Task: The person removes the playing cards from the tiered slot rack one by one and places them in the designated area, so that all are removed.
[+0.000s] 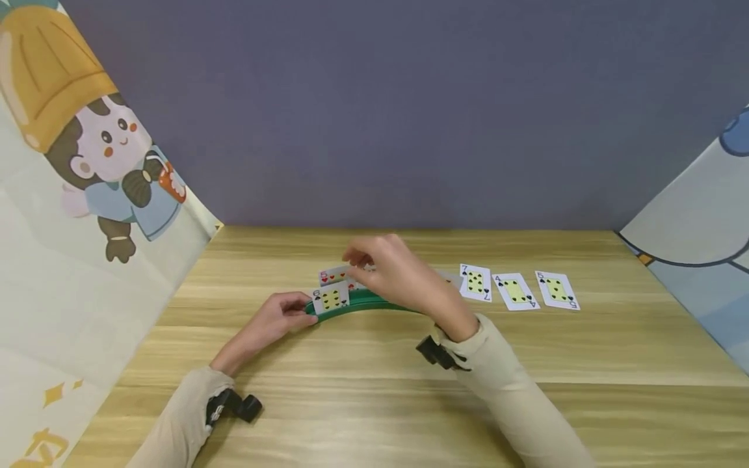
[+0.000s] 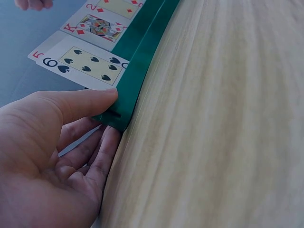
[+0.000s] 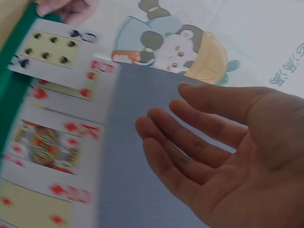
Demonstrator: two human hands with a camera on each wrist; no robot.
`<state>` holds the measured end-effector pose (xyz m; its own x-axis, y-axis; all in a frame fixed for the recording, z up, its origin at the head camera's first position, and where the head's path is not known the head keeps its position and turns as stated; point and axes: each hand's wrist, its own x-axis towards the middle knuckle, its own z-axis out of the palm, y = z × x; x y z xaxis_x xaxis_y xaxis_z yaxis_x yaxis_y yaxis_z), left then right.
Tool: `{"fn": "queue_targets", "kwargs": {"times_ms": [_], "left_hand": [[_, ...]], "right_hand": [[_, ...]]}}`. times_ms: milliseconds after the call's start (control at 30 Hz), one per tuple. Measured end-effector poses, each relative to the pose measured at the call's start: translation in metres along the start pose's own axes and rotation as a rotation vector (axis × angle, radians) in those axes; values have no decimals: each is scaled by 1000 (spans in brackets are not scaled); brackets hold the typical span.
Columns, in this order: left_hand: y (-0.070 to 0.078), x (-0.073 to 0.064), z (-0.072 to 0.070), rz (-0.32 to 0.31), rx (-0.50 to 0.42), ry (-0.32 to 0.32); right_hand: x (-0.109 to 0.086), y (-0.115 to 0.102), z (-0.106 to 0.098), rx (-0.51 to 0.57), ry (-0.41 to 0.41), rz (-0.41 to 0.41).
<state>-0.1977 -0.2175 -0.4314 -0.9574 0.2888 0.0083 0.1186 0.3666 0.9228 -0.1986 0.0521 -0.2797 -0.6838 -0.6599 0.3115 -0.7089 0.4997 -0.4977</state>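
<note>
My left hand [image 1: 283, 318] grips the left end of a curved green card holder [image 1: 374, 300], thumb on top and fingers beneath. At that end stands the six of spades [image 2: 85, 66], overlapping the five of hearts [image 3: 107, 78] behind it. Farther along the row come the king of diamonds [image 2: 97, 28] and the two of diamonds [image 2: 114, 7]. Above the holder's middle is my right hand [image 1: 392, 273], its fingers loosely bent with nothing between them. It stays apart from the cards in the right wrist view and hides part of the row in the head view.
To the right on the wooden table [image 1: 374, 390] lie three black-suited cards: a seven [image 1: 476, 282], a four [image 1: 515, 292] and a five [image 1: 557, 290]. A grey wall [image 1: 409, 130] rises behind the table, with a cartoon-printed panel [image 1: 35, 260] at the left.
</note>
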Motion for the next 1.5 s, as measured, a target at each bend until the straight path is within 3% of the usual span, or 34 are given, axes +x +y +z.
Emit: {"fn": "queue_targets", "kwargs": {"times_ms": [267, 667, 1167, 1500], "left_hand": [[4, -4, -7, 6, 9, 5], [4, -2, -6, -5, 0, -17], [2, -5, -4, -17, 6, -17], [-1, -5, -4, -22, 20, -21]], "right_hand": [[7, 6, 31, -73, -80, -13], [9, 12, 63, -234, -93, 15], [5, 29, 84, -164, -176, 79], [3, 29, 85, -175, -158, 69]]}}
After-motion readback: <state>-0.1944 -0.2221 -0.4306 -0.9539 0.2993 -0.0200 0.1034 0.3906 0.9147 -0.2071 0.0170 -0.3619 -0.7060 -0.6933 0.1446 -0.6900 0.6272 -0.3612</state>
